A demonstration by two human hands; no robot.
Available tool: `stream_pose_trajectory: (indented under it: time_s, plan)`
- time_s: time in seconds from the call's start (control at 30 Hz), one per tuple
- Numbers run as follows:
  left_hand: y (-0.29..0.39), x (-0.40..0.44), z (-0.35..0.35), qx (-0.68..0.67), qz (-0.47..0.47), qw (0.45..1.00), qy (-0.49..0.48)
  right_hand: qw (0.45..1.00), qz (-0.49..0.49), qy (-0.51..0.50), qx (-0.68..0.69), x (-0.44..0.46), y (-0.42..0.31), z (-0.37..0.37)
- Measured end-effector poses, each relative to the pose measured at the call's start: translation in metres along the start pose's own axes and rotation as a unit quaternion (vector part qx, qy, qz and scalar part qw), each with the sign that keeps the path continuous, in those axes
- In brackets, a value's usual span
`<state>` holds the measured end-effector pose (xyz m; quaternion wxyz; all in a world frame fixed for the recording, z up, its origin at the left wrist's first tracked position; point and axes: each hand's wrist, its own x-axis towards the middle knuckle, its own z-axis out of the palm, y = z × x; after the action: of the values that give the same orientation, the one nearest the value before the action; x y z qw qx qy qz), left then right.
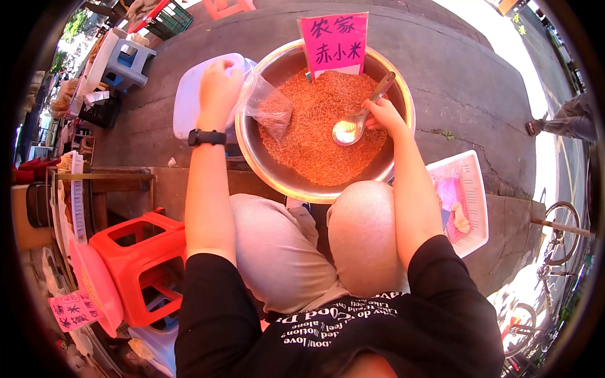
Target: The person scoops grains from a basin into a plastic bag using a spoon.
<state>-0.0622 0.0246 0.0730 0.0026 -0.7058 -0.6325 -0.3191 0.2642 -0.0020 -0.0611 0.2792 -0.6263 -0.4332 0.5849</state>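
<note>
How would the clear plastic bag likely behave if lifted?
The clear plastic bag would probably be floppy, since its thin film creases beside the left hand. Its lower end may sag heavily if the reddish grain showing there is inside. Upright on its own, it would likely slump, having no stiff walls.

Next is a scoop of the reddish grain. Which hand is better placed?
The right, I'd judge: the right hand holds the metal spoon, its bowl over the grain. The left hand is busy with the clear bag, out past the basin's rim.
</note>
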Motion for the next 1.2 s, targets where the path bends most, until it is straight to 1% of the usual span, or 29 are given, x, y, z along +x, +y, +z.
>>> stream_pose_trajectory:
  time_s: [0.03, 0.1, 0.17, 0.23, 0.27, 0.37, 0.4, 0.53, 0.73, 0.77, 0.83, 0.87, 0.93, 0.97, 1.07, 1.1, 1.13, 1.17, 1.2]
  plan:
    - [0.023, 0.003, 0.003, -0.076, 0.065, 0.995, 0.01, 1.0, 0.015, -0.017, 0.0, 0.001, 0.003, 0.001]
    - [0.065, 0.0, 0.012, -0.18, 0.074, 0.974, -0.114, 0.999, 0.031, -0.04, -0.001, -0.002, 0.001, 0.002]
    - [0.088, -0.008, 0.033, -0.23, 0.099, 0.944, -0.216, 0.998, 0.039, -0.053, -0.005, -0.004, -0.001, 0.003]
    - [0.091, -0.022, 0.069, -0.278, 0.126, 0.923, -0.233, 0.997, 0.043, -0.066, 0.004, -0.004, 0.001, 0.002]
    - [0.089, -0.028, 0.086, -0.284, 0.131, 0.914, -0.258, 0.996, 0.045, -0.072, 0.008, -0.003, 0.002, 0.001]
    - [0.082, -0.036, 0.114, -0.253, 0.035, 0.88, -0.402, 0.994, 0.057, -0.086, 0.041, -0.007, 0.007, -0.003]
    - [0.076, -0.039, 0.125, -0.254, 0.012, 0.878, -0.405, 0.993, 0.065, -0.086, 0.054, -0.005, 0.012, -0.004]
    - [0.06, -0.048, 0.147, -0.192, 0.07, 0.906, -0.372, 0.993, 0.055, -0.087, 0.058, -0.003, 0.015, -0.003]
    - [0.056, -0.062, 0.179, -0.162, 0.053, 0.887, -0.428, 0.991, 0.063, -0.097, 0.067, -0.004, 0.016, -0.003]
    - [0.053, -0.061, 0.181, -0.217, -0.013, 0.846, -0.486, 0.991, 0.064, -0.097, 0.07, -0.004, 0.016, -0.002]
    - [0.07, -0.05, 0.157, -0.32, -0.141, 0.733, -0.584, 0.99, 0.067, -0.096, 0.074, -0.003, 0.017, -0.003]
    - [0.077, -0.05, 0.149, -0.324, -0.136, 0.766, -0.538, 0.99, 0.066, -0.097, 0.072, -0.003, 0.017, -0.003]
    - [0.067, -0.057, 0.167, -0.288, -0.032, 0.874, -0.389, 0.991, 0.065, -0.099, 0.069, -0.003, 0.018, -0.004]
    - [0.06, -0.06, 0.178, -0.265, 0.022, 0.914, -0.308, 0.991, 0.065, -0.1, 0.068, -0.004, 0.018, -0.004]
    - [0.051, -0.064, 0.19, -0.154, 0.046, 0.911, -0.379, 0.991, 0.065, -0.101, 0.066, -0.005, 0.016, -0.004]
    - [0.057, -0.06, 0.18, -0.212, -0.025, 0.862, -0.46, 0.991, 0.067, -0.1, 0.066, -0.005, 0.016, -0.004]
    - [0.069, -0.053, 0.162, -0.267, -0.096, 0.797, -0.533, 0.99, 0.068, -0.1, 0.066, -0.005, 0.016, -0.004]
    - [0.076, -0.049, 0.152, -0.317, -0.165, 0.718, -0.597, 0.991, 0.069, -0.099, 0.064, -0.005, 0.015, -0.004]
    - [0.077, -0.051, 0.155, -0.324, -0.138, 0.768, -0.535, 0.991, 0.07, -0.098, 0.062, -0.005, 0.015, -0.004]
